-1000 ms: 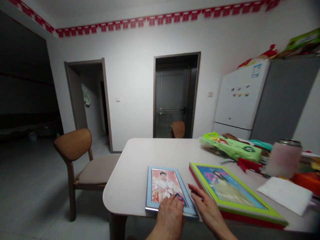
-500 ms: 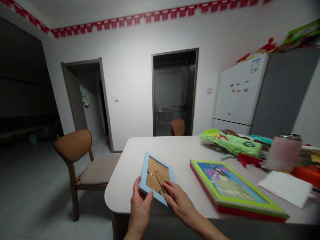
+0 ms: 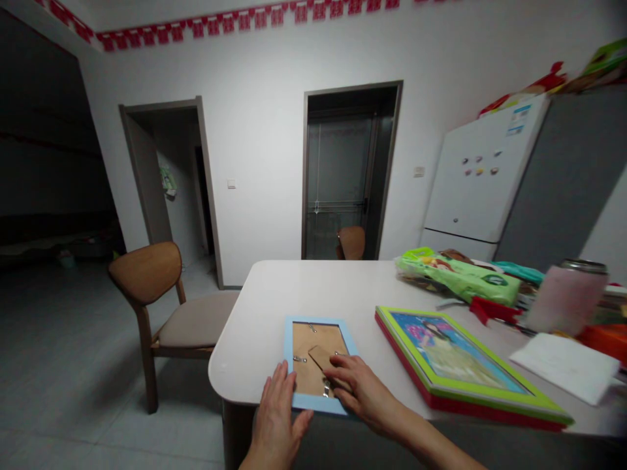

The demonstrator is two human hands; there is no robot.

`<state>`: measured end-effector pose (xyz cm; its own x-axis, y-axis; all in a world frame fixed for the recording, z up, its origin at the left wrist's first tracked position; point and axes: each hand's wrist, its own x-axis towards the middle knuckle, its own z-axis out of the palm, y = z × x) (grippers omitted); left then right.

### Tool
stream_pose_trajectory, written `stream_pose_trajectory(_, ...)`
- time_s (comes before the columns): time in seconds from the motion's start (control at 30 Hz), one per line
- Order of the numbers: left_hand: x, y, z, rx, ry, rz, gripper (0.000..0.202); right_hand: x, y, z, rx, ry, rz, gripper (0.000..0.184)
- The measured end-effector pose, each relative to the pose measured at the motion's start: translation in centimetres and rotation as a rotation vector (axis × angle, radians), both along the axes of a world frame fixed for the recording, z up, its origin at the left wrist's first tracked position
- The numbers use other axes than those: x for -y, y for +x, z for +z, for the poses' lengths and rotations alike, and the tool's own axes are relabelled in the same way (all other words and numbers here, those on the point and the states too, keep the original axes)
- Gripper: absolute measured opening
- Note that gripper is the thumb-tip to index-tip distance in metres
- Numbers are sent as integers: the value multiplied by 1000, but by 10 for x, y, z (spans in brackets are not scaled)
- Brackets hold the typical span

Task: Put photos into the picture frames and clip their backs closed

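A light blue picture frame (image 3: 313, 336) lies face down on the white table (image 3: 337, 287), near its front edge, brown backing board and stand up. My left hand (image 3: 277, 421) lies flat with fingers stretched out against the frame's left front corner. My right hand (image 3: 360, 391) rests on the backing board, fingers bent over the lower part of the stand and a metal clip. Neither hand lifts anything.
A green-and-red framed picture (image 3: 455, 362) lies to the right. Behind it are a green packet (image 3: 458, 274), a red tool (image 3: 492, 308), a pink cup (image 3: 565, 297) and a white cloth (image 3: 563, 365). A wooden chair (image 3: 157, 294) stands at the left, a fridge (image 3: 482, 183) at the right.
The blue frame was picture-up, got lifted and turned over, and now lies face down on the table. Both hands have let go their grip and rest on it.
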<state>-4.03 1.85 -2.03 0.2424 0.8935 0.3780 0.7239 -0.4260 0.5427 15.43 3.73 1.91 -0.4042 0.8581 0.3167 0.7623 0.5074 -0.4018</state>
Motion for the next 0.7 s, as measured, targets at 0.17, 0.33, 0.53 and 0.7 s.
stream_pose_trajectory(0.17, -2, 10, 18, -14, -11, -206, 25, -6, -8, 10, 13, -52, 93, 21)
stream_pose_trajectory(0.33, -3, 12, 22, 23, -29, -217, 33, -13, -14, 4, -28, -42, 64, 14)
stream_pose_trajectory(0.53, -3, 9, 24, 24, -72, -224, 37, -28, 20, 2, -38, 8, -207, 30)
stream_pose_trajectory(0.7, -3, 10, 20, 16, -72, -218, 38, -41, 30, -1, 124, -8, -266, 23)
